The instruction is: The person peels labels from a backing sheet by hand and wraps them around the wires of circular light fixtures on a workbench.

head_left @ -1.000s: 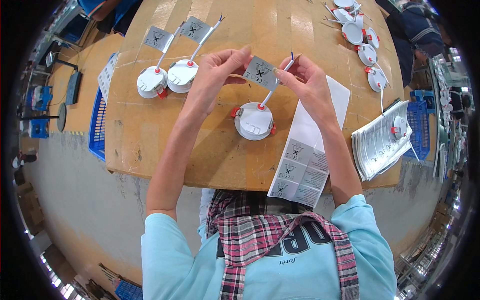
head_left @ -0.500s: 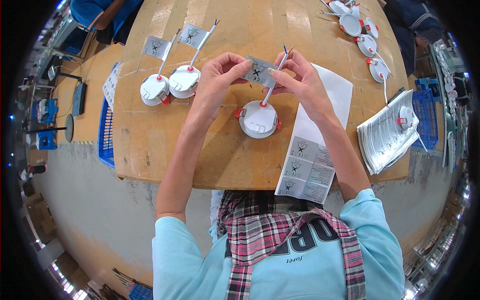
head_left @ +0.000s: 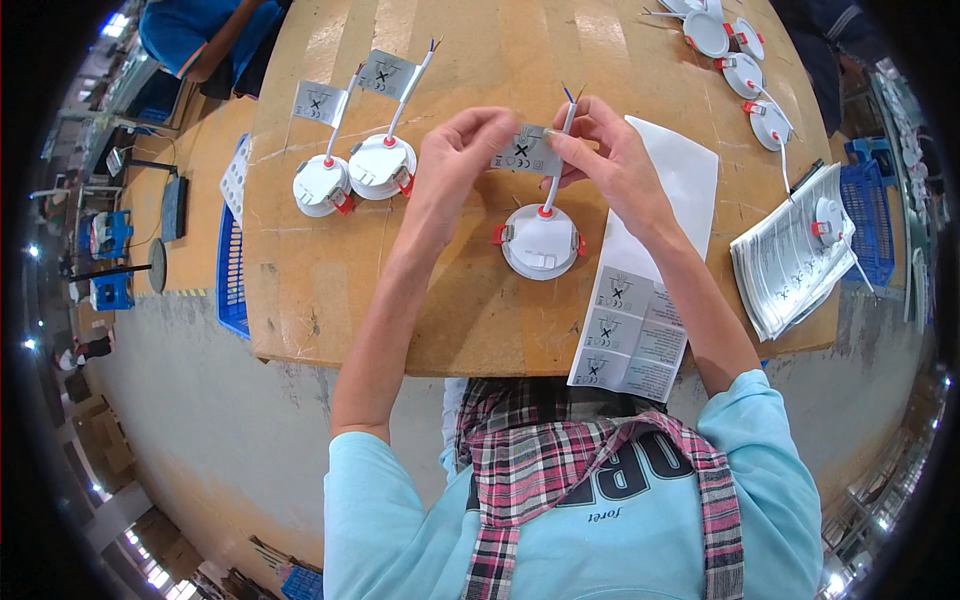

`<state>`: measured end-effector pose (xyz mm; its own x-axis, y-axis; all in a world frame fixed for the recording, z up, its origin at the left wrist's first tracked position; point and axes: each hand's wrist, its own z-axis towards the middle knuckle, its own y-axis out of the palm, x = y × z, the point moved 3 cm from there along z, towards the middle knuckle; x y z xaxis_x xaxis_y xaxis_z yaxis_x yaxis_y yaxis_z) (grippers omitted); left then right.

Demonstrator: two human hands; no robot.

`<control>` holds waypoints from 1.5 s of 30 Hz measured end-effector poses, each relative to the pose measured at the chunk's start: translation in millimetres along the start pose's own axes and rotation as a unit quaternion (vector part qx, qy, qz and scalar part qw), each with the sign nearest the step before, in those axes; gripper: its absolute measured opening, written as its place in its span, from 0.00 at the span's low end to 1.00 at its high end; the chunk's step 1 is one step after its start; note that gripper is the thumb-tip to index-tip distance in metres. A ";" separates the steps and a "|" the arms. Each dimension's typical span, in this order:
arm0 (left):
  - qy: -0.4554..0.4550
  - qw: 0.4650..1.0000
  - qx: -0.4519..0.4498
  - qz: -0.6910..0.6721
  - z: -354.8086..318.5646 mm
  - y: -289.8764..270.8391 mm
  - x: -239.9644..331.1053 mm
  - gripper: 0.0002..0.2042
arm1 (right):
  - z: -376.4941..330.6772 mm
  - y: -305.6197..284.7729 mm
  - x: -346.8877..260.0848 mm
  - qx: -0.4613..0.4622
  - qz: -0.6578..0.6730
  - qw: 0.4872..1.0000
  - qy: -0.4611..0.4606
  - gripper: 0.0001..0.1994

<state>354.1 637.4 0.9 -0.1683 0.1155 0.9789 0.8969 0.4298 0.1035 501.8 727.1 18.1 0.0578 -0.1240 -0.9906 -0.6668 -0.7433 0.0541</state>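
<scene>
A round white downlight [head_left: 540, 248] with red-sleeved spring clips lies back-up on the table in front of me. Its white cable [head_left: 552, 190] rises between my hands, bare blue and yellow-brown wire ends at the top. A silver-grey printed label [head_left: 528, 152] sticks out leftward from the cable like a flag. My right hand [head_left: 607, 165] is closed, pinching label and cable together between thumb and fingers. My left hand [head_left: 462, 160] is closed over the label's left end, its fingertips slightly blurred. Left of it stand two downlights [head_left: 382, 168] [head_left: 321, 187] with flag labels on their cables.
A label sheet [head_left: 628, 325], partly peeled, lies under my right forearm and overhangs the table's [head_left: 480, 335] near edge. Further right are a paper stack [head_left: 785, 262] with a downlight on it and several more downlights [head_left: 742, 75]. Blue crates [head_left: 232, 280] flank the table; another person [head_left: 205, 35] sits far left.
The whole view has shifted, so things sit slightly further right. My left thumb, earlier plainly on the label's corner, is now turned inward; more of the label's lower left shows. My right hand keeps its pinch.
</scene>
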 end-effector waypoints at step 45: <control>0.041 0.999 0.002 -0.014 1.0 0.6 -0.3 0.07 | 2.0 -0.1 12.9 -0.026 -0.107 0.993 0.039 0.15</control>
<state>354.3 638.5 0.5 -0.1596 0.0287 0.9868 0.8908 0.4349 0.1314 501.1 726.9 5.0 0.2529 -0.0082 -0.9675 -0.5938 -0.7908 -0.1485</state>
